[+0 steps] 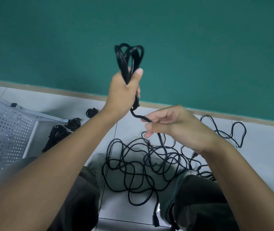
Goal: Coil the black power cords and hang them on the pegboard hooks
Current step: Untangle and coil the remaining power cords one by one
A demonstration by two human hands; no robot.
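Left hand (124, 90) grips the coil (129, 59) upright while right hand (169, 127), at 4 o'clock, pinches the cord (162, 142), feeding slack for another loop.

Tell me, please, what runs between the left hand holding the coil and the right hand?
In the head view, a short taut stretch of black power cord joins the left hand to the right hand.

The left hand (124, 90) is raised before the wall (199, 47), gripping a coil (129, 57) that stands above it. Below and to its right, the right hand (174, 127) pinches the cord (138, 116) running between them. Loose cords (141, 167) lie on the floor (257, 152) between the shoes. The pegboard (4, 134) lies left, with bundles (61, 130) beside it.
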